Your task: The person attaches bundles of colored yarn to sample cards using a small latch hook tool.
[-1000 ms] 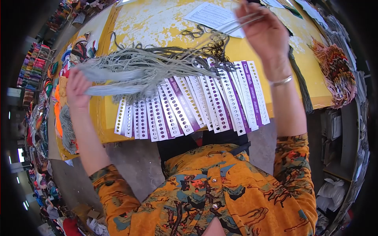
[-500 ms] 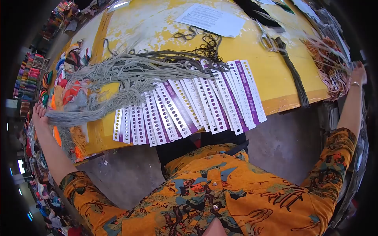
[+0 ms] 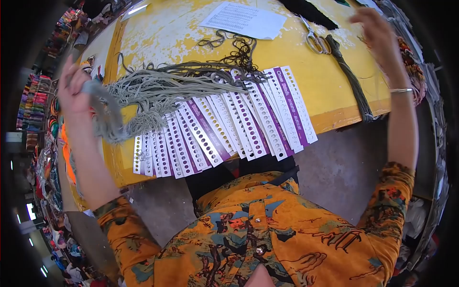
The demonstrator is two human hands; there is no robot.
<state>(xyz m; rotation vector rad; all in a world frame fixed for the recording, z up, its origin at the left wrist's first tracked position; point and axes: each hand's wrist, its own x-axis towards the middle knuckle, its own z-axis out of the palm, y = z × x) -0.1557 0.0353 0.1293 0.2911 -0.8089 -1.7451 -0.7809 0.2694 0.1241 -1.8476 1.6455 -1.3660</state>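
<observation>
Left, the fingers of the left hand (image 3: 75,91) grasp the upper end of a blurred grey skein (image 3: 107,112), which hangs in a curve over the left side of the yellow desk (image 3: 308,91). Centre, grey threads (image 3: 158,86) lie spread across the desk, overlapping the upper ends of fanned white and purple cards (image 3: 205,136) with punched holes; dark strands (image 3: 244,52) lie beyond, near a printed sheet (image 3: 244,21). Right of the sheet are a black bundle (image 3: 313,13), scissors (image 3: 316,42) and a green bundle (image 3: 350,76). Far right, the right hand (image 3: 380,40) is raised beside multicoloured yarn (image 3: 415,71); its fingers are bent and blurred, and whether they grip anything cannot be told.
</observation>
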